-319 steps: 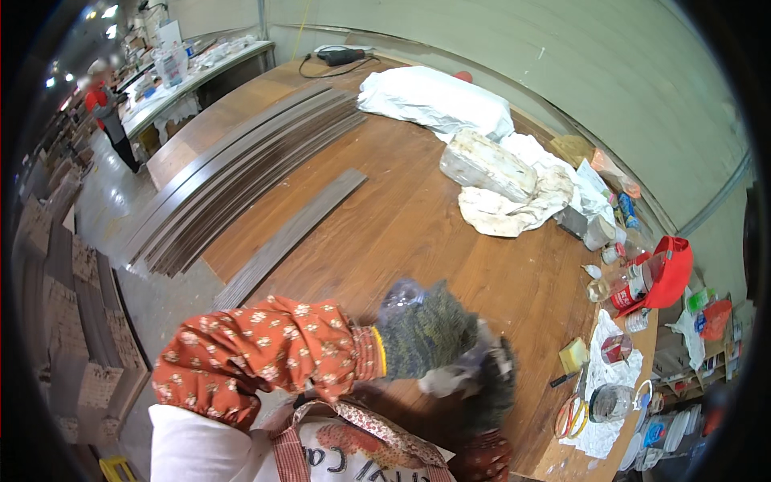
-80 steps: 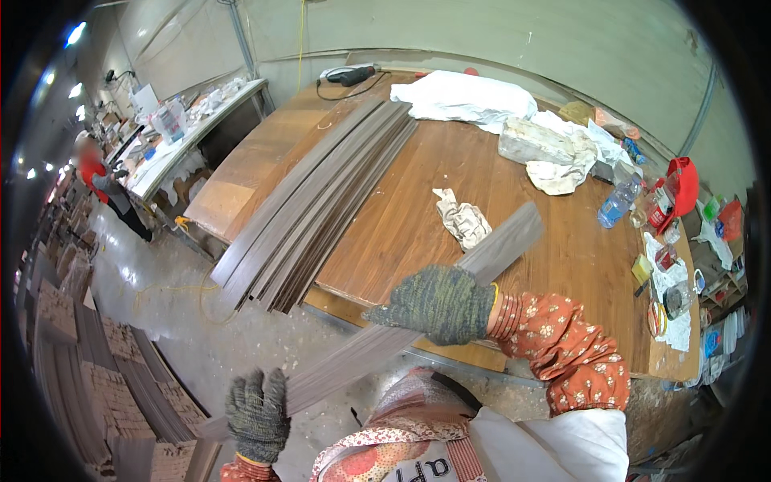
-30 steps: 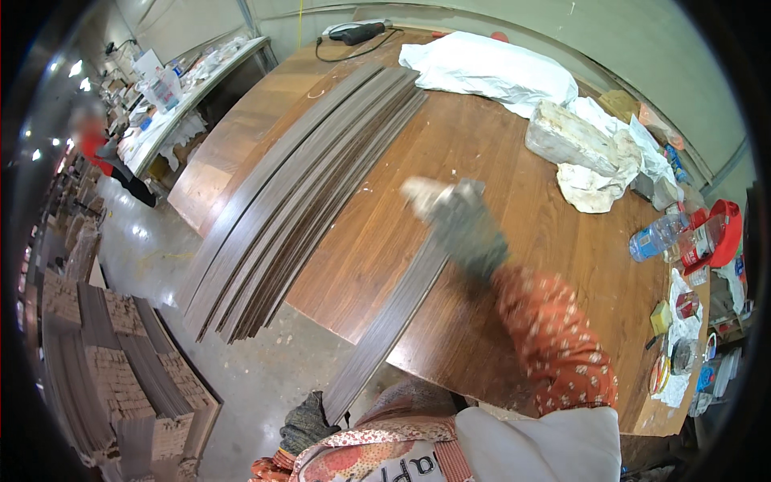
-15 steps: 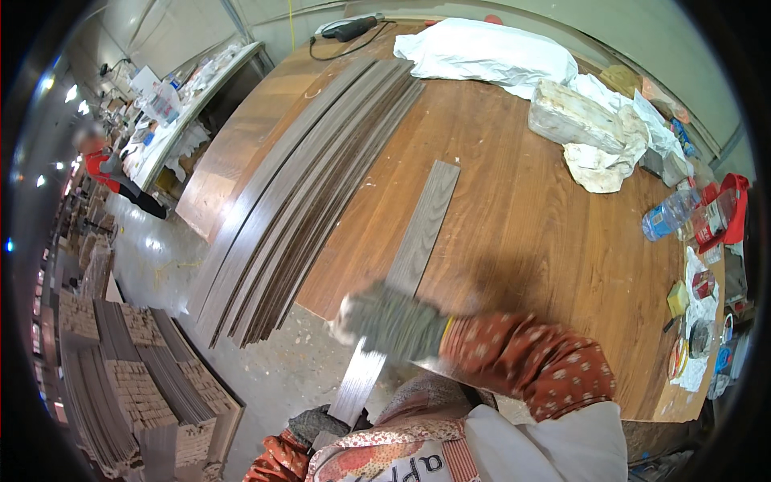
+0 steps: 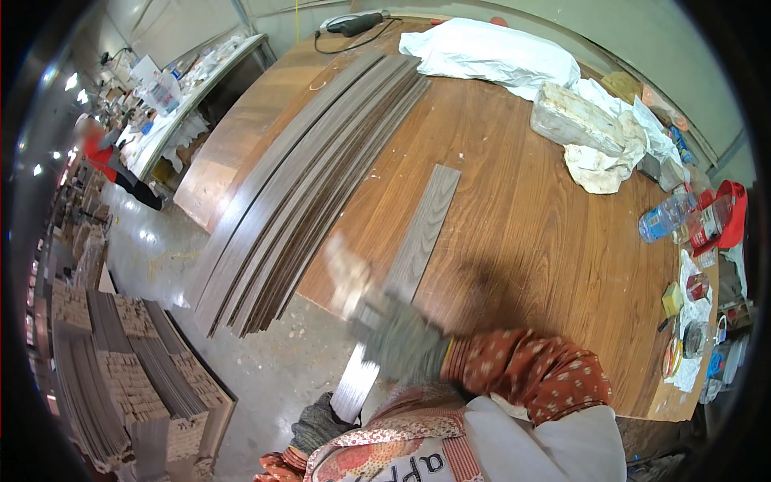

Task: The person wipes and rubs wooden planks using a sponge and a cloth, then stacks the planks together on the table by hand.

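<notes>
A narrow grey wood-grain strip (image 5: 426, 221) lies slantwise across the front edge of the brown table, its near part sticking out over the floor. My left hand (image 5: 317, 426), in a dark grey knit glove, is closed around the strip's near end, low by my apron. My right hand (image 5: 401, 333), in a grey-green glove, is over the strip at the table's edge. From its fingers a pale, cloth-like rag (image 5: 347, 273) reaches up and left, smeared by motion. The hand hides a stretch of the strip, and its fingers are blurred.
Several long grey strips (image 5: 321, 177) lie left on the table (image 5: 514, 241). Behind are a white wrapped bundle (image 5: 490, 56), a corded power tool (image 5: 356, 25) and a wrapped block (image 5: 574, 119). Bottles (image 5: 666, 218) stand right. Stacked strips (image 5: 128, 377) are lower left; a person (image 5: 104, 161) stands beyond.
The pale rag has swung up and away from the strip, while my right hand has shifted slightly right. My left hand still holds the near end.
</notes>
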{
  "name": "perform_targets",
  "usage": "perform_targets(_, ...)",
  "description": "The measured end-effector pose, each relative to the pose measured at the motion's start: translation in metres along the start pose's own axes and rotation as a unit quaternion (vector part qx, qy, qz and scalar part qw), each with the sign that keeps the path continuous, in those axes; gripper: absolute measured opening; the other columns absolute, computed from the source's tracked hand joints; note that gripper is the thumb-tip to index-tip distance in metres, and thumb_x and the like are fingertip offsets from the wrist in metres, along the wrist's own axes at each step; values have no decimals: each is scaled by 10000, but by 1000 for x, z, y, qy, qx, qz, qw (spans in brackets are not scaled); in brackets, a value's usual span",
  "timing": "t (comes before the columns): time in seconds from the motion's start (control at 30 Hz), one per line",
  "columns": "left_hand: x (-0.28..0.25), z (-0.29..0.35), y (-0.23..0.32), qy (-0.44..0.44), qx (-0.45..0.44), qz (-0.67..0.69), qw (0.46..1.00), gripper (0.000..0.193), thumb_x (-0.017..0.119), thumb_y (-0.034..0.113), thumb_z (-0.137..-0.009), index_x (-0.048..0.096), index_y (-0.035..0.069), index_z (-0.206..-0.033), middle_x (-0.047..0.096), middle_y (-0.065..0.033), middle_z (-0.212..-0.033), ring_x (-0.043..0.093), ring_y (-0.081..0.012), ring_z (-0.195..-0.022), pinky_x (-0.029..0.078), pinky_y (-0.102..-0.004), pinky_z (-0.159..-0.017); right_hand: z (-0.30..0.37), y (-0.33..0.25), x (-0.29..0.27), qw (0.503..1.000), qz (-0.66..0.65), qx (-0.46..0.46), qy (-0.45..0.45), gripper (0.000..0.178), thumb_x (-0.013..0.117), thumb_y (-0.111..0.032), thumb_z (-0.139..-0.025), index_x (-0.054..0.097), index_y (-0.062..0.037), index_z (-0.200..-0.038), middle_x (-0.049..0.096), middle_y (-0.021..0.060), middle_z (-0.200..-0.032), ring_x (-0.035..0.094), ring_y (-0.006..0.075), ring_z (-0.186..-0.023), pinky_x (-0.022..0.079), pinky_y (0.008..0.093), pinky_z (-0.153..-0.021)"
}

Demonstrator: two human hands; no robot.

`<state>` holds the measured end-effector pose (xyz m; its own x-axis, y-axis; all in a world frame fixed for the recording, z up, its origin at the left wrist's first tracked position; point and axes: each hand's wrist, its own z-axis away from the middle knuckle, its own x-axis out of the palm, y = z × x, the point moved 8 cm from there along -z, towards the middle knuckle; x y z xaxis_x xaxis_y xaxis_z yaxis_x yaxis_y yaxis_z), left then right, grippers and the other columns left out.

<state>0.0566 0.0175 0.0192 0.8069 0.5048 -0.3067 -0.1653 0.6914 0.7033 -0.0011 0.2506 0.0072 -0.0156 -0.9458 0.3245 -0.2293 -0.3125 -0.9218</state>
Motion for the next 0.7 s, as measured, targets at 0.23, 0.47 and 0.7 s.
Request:
perform_targets(0.23, -12, -4, -8, 30, -29, -108, 993, 670, 811, 212, -599, 539, 14, -1179, 665, -100, -995, 635, -187, -899, 506, -342, -835, -21, -47, -1, 677, 684, -224, -154, 498, 535, -314, -875, 438, -151, -1336, 349, 72, -1442, 292, 263, -1349, 199, 421, -1137)
perform_targets(0.47, -22, 14, -28, 79, -41, -193, 977, 755, 834, 224, -557, 513, 14, -1207, 661, -101, -998, 629, -188, -909, 500, -346, -846, -107, -100, -189, 653, 751, 31, 87, 375, 433, -230, -909, 523, -63, -1233, 505, 143, -1292, 452, 311, -1197, 321, 416, -1031)
perform_targets(0.7, -29, 28, -37, 58, 17, -40, 997, 946, 863, 259, -501, 415, 9, -1296, 626, -157, -1081, 611, -235, -1015, 478, -338, -892, -33, -163, -172, 641, 725, -128, 219, 346, 406, -226, -928, 549, -54, -1192, 587, 143, -1156, 534, 302, -1085, 369, 419, -984)
